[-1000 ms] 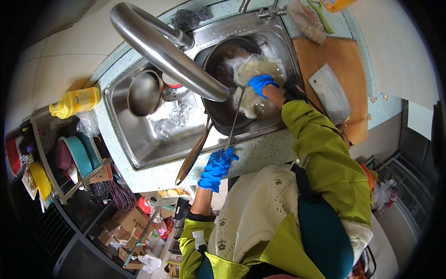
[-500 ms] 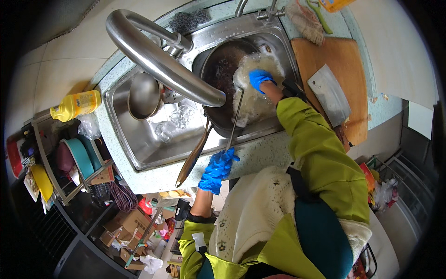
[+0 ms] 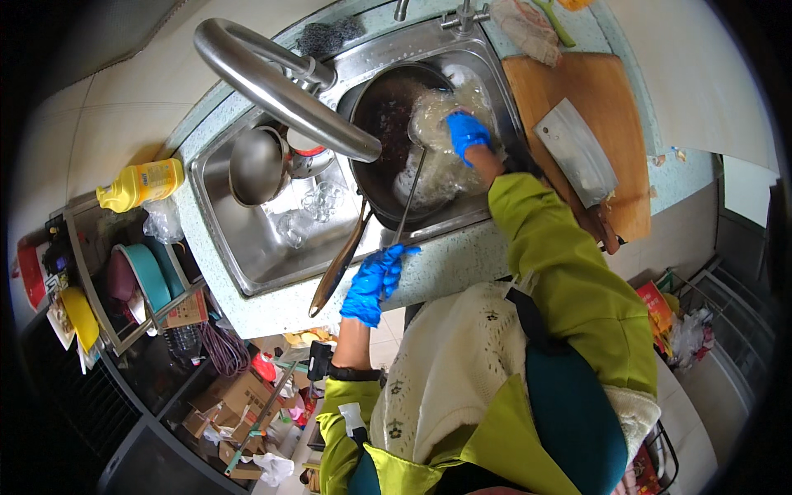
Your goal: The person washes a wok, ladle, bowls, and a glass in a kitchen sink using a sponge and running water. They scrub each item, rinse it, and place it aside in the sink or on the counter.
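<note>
Long-handled utensil we are clamping in our left grip, seemingly for steadiness, our right grip too hidden to tell.

Left hand blue-gloved, just off view centre toward 7 o'clock, fingers curled in a grip, aimed toward 1 o'clock; left wrist bare. Right hand also gloved, at 1 o'clock, fingertips unclear; right arm green-sleeved, from 4 o'clock.
</note>
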Motion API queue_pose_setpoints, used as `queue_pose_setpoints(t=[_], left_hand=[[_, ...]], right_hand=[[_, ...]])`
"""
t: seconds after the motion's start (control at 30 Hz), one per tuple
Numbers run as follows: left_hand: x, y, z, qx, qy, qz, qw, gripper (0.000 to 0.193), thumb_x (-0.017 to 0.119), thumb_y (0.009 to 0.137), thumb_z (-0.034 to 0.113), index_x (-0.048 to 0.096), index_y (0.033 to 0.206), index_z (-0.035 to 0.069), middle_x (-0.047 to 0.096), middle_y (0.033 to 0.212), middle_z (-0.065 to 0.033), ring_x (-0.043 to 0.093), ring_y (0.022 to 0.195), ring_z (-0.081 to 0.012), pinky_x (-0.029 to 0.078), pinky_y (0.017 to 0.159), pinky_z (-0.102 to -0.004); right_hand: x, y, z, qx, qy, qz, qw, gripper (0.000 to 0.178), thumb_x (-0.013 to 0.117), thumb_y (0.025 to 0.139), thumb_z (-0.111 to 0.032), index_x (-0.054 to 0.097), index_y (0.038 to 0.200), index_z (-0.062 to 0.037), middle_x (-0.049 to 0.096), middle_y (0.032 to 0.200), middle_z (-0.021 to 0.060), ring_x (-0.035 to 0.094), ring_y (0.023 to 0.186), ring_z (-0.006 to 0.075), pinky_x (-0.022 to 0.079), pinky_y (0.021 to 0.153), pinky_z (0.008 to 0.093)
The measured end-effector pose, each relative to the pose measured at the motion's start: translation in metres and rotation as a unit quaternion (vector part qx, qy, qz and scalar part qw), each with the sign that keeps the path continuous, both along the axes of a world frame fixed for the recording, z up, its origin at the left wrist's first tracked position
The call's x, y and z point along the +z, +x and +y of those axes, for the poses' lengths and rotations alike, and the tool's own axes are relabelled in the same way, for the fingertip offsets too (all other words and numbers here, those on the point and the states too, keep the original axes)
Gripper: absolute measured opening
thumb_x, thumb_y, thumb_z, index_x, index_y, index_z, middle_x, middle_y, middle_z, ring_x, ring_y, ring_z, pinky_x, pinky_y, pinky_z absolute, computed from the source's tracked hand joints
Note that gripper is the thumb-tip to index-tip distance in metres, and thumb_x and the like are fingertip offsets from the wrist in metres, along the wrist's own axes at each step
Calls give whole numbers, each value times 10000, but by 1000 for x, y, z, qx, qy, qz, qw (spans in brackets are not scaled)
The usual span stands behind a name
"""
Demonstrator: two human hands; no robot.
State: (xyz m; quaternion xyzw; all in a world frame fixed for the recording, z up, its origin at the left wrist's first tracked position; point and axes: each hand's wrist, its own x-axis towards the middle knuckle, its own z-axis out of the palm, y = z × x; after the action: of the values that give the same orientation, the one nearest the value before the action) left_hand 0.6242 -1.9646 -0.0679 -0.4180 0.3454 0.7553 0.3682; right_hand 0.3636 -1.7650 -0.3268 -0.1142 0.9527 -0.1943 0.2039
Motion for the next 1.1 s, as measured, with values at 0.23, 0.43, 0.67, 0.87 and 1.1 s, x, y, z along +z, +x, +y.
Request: queue_pose_setpoints(t=[0.23, 0.43, 0.67, 0.87, 1.1], left_hand=[[4, -20, 5, 308, 192, 143, 921, 413, 447, 881, 30, 357, 1279, -33, 413, 1288, -210, 381, 1225, -313, 386, 997, -378], [21, -42, 1, 219, 42, 181, 958, 494, 347, 938, 308, 321, 1329, 6, 375, 1339, -170, 412, 1196, -295, 324, 1019, -398], [17, -55, -3, 190, 232, 226, 927, 477, 280, 950, 334, 346, 1301, 19, 464, 1244, -184, 449, 1146, -288, 342, 1002, -364], [10, -56, 8, 182, 109, 156, 965, 479, 316, 939, 224, 259, 1325, -54, 342, 1328, -237, 347, 1242, -326, 331, 1030, -372], [10, -49, -11, 94, 97, 144, 980, 583, 453, 758, -110, 317, 1320, -27, 405, 1307, -193, 458, 1173, -237, 431, 921, -255]], right_hand=[[92, 79, 3, -8, -526, -194, 828, 291, 479, 855, -170, 544, 1114, -53, 597, 954, 43, 542, 802, 112, 462, 705, 268], [277, 168, -57, 59, -651, -243, 717, 175, 630, 767, -148, 583, 905, -51, 600, 858, 66, 576, 810, 161, 455, 697, 303], [269, 165, -89, 212, -373, 79, 900, 165, 607, 729, -249, 590, 804, -103, 596, 785, 134, 576, 692, 344, 448, 597, 457], [145, 107, -69, 61, -217, 34, 974, 298, 403, 799, -256, 620, 721, -67, 611, 790, 201, 613, 700, 344, 482, 594, 437], [43, 24, -5, -3, -47, -136, 990, 258, 477, 816, -288, 617, 858, -76, 616, 902, 164, 602, 783, 348, 487, 641, 429]])
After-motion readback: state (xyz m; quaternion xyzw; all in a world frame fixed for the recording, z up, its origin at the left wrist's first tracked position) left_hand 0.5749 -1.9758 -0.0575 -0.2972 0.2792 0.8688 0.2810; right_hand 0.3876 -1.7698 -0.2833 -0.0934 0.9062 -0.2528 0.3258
